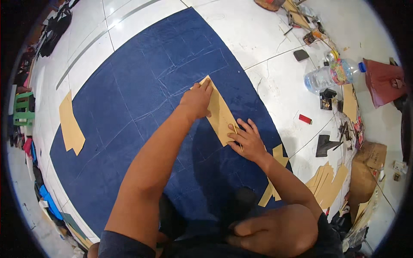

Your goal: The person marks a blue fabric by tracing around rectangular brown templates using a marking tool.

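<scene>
A tan cardboard pattern piece (220,112) lies on a large dark blue fabric sheet (129,129) spread over the white tiled floor. My left hand (197,99) presses flat on the pattern's upper end, fingers together. At the pattern's lower edge, my right hand (247,139) holds a thin yellowish marking stick (235,131) against the cardboard. Faint pale lines run across the fabric around the pattern.
Another cardboard piece (71,124) rests at the fabric's left edge. More cardboard pieces (325,182) are stacked at the right. A clear plastic bottle (331,74), a red bag (383,81), a small red object (305,119) and scattered tools lie at the right. My knee (279,228) is below.
</scene>
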